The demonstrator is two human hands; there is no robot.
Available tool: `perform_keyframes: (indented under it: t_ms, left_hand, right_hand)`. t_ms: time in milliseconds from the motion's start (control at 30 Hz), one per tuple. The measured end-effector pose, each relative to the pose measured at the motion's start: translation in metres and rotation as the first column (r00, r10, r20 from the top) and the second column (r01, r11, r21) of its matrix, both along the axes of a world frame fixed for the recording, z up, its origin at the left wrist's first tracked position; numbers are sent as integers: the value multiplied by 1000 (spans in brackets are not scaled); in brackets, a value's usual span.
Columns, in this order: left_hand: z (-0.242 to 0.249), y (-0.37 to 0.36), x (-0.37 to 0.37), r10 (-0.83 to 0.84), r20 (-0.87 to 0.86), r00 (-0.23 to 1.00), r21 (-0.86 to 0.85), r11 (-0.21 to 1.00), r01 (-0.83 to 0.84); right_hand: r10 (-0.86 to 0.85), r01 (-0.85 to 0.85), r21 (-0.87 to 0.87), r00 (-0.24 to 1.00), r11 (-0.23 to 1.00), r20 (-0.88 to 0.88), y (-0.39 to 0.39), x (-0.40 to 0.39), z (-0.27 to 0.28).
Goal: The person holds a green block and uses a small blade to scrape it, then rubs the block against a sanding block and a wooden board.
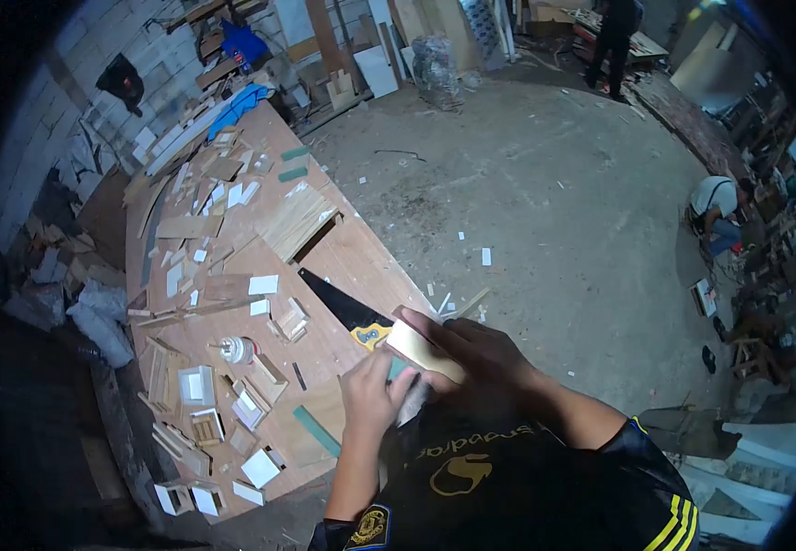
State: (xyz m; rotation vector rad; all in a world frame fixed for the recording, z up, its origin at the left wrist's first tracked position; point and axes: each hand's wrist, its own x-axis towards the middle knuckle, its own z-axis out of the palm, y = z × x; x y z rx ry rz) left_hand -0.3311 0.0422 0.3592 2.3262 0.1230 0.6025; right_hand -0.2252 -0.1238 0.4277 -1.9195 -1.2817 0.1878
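In front of my chest, a small wooden block (430, 356) with a pale face and a white end is held between both hands. My left hand (370, 397) is closed around its near left side, thumb pressed against it. Over the block's far right side, my right hand (485, 354) is closed, its fingers partly in shadow. A bit of green shows beside the left fingers under the block. Just beyond the hands, a handsaw (332, 301) with a yellow handle lies on the wooden table.
The wooden table (361, 248) carries several small wood-and-white assemblies (198, 386), a white jar (236, 350), green strips (317, 432) and offcuts. A plank panel (297, 220) lies near its right edge. On the concrete floor (526, 202), one person (717, 204) crouches right; another (615, 41) stands far back.
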Motion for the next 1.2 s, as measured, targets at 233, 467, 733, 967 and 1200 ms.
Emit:
perform_keyframes:
  t_ms: [233,467,733,967,1200]
  left_hand:
    - [-9,23,5,-28,117,993,-45,998,33]
    - [-16,18,1,-293,113,949,52,956,289]
    - [-15,33,-1,-437,122,891,89,899,428]
    - [-12,38,5,-523,153,839,161,851,501]
    - [-7,41,2,-451,228,863,52,890,452]
  right_hand:
    - [-131,128,-66,990,990,-45,6,-22,3]
    - [-318,312,77,944,947,87,10,-50,-1]
    - [-366,365,36,931,930,10,16,-66,4]
    - [-326,317,227,945,921,-1,17,-63,-5]
    - [-336,336,44,942,941,-14,15,-68,4]
